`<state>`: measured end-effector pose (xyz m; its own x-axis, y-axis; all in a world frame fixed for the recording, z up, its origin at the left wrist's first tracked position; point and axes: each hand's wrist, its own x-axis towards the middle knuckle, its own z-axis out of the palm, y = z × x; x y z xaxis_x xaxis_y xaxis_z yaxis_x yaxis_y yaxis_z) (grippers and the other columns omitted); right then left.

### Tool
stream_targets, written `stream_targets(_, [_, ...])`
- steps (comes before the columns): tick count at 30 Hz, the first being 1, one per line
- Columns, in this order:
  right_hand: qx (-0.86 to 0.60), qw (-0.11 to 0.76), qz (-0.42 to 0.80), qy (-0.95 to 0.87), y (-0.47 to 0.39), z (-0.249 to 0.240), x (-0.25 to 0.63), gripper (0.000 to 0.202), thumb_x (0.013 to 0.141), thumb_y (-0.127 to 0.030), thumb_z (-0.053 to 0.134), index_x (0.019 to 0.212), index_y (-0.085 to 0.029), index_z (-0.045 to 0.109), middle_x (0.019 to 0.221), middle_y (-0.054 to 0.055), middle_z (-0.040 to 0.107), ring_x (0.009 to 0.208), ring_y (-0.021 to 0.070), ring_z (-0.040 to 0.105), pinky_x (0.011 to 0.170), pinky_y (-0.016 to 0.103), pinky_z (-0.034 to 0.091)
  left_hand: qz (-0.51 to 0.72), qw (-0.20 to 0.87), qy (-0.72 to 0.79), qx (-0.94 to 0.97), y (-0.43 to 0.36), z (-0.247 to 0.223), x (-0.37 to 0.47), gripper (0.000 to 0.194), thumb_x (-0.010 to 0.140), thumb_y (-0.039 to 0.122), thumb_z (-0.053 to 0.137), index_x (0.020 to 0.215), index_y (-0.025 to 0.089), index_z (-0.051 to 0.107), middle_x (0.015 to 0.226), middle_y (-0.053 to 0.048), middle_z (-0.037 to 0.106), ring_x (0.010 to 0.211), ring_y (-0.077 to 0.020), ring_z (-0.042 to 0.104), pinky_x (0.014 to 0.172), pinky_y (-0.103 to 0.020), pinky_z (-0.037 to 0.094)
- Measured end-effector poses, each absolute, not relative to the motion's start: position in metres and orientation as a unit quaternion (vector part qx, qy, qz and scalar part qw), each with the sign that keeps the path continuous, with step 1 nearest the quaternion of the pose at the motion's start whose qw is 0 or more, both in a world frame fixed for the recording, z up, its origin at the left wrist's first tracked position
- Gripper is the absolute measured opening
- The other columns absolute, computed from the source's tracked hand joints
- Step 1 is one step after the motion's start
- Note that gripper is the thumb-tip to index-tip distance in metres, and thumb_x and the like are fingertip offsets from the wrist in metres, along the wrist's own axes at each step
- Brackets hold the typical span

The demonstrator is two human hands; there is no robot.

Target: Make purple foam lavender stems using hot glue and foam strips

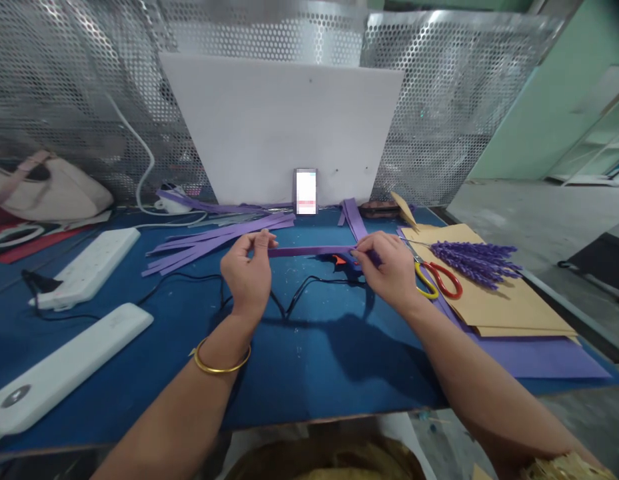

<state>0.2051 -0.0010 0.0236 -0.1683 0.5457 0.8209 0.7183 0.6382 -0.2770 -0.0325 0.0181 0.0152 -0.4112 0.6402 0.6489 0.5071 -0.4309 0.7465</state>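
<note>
Purple strip (309, 251) stretched roughly level between the two hands, above the middle of the blue table (299, 373). Left hand (249, 270) pinches one end, thumb against fingers, gold bangle (222, 369) at the wrist; right hand (386, 263) pinches near the other end, fingers bunched. Hands well apart, joined only by the strip. It looks flat and plain along the visible span; whatever is inside the right-hand grip can't be made out.

Small orange-red item (338, 260) just below the strip, partly hidden, can't identify. Black cable (316, 279) runs across the table beneath.

Progress, judging by layout: strips already separated, with loose purple strips (214, 243) fanned out beyond the left hand and more purple strips (354, 219) behind the right. The held one shows no shaping; the loose ones also look unworked. Purple sprigs (474, 261) look finished, lying on tan sheets (524, 317) over a purple sheet (554, 360).

Scissors (457, 285) beside right hand, unheld. Farther out: lit phone (306, 193) against white board (289, 120); power strip (94, 263) far left.
</note>
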Motion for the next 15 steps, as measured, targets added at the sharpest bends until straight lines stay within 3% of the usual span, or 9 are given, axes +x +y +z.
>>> stream_targets(3, [-0.414,0.479,-0.095,-0.768,-0.001,0.021,0.204,0.016,0.090,-0.017,0.059,0.078,-0.024,0.051,0.081,0.002,0.069,0.078,0.0206,0.064,0.081,0.039,0.044,0.652,0.004,0.543,0.529,0.018,0.016,-0.035,0.028,0.091,0.045,0.063,0.082,0.020,0.072,0.079,-0.002,0.076,0.076,-0.0180,0.069,0.077,-0.031,0.054])
stream_targets(6, [-0.411,0.469,-0.093,-0.776,-0.001,0.018,0.202,0.016,0.090,-0.017,0.060,0.079,-0.024,0.051,0.082,0.002,0.069,0.079,0.0203,0.064,0.082,0.038,0.045,0.614,-0.028,0.536,0.579,0.011,0.016,-0.030,0.022,0.089,0.043,0.067,0.083,0.023,0.074,0.083,-0.001,0.077,0.082,-0.0199,0.070,0.088,-0.036,0.052])
stream_targets(10, [-0.399,0.453,-0.083,-0.793,0.000,0.014,0.199,0.014,0.091,-0.018,0.059,0.081,-0.024,0.052,0.082,0.002,0.069,0.079,0.0199,0.064,0.082,0.037,0.045,0.555,-0.054,0.507,0.657,0.002,0.018,-0.021,0.039,0.098,0.045,0.052,0.073,0.023,0.071,0.069,-0.001,0.073,0.076,-0.0190,0.068,0.094,-0.038,0.045])
stream_targets(12, [-0.392,0.449,-0.078,-0.800,-0.001,0.012,0.198,0.013,0.091,-0.017,0.059,0.081,-0.024,0.052,0.082,0.002,0.069,0.079,0.0195,0.064,0.082,0.036,0.045,0.537,-0.041,0.484,0.690,0.000,0.019,-0.019,0.041,0.101,0.047,0.045,0.084,0.023,0.074,0.081,-0.003,0.077,0.085,-0.0197,0.069,0.092,-0.038,0.044])
stream_targets(15, [-0.386,0.444,-0.063,-0.806,-0.002,0.010,0.195,0.013,0.091,-0.017,0.059,0.081,-0.023,0.053,0.082,0.002,0.069,0.078,0.0190,0.064,0.081,0.036,0.045,0.487,-0.017,0.464,0.740,0.001,0.018,-0.017,0.030,0.096,0.048,0.056,0.097,0.026,0.076,0.097,-0.003,0.079,0.095,-0.0214,0.070,0.092,-0.039,0.041])
